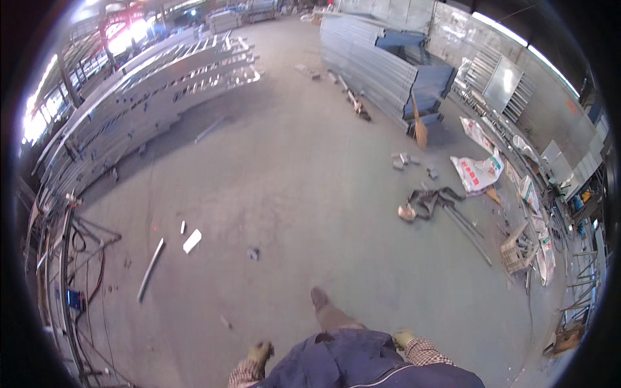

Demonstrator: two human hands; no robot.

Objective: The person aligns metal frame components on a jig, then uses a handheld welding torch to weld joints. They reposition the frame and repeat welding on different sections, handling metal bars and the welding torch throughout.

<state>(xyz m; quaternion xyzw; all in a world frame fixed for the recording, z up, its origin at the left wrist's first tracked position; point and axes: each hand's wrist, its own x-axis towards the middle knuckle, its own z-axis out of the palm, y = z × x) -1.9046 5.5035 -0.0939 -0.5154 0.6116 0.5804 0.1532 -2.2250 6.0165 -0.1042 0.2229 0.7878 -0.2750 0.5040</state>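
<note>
My left hand point(261, 353), in a yellowish-green glove below a checked sleeve, hangs beside my dark blue jacket point(336, 362). On the other side my right hand point(404, 337), gloved alike, is partly covered by the jacket. Both hands are small and blurred, so I cannot tell how their fingers are set, and no held object shows. One foot point(318, 297) is out in front of me on the grey floor point(284, 194). A small grey block point(253, 254) lies ahead of it. Farther left are a thin metal bar point(151, 269) and a white flat piece point(192, 241).
Stacked metal frames point(155, 97) line the left. Ahead to the right stands a grey corrugated metal stack point(369, 61) with a broom point(420, 126) against it. White printed sacks point(477, 171), dark cloth point(430, 201), loose bars point(467, 234) and a plastic crate point(515, 253) lie on the right.
</note>
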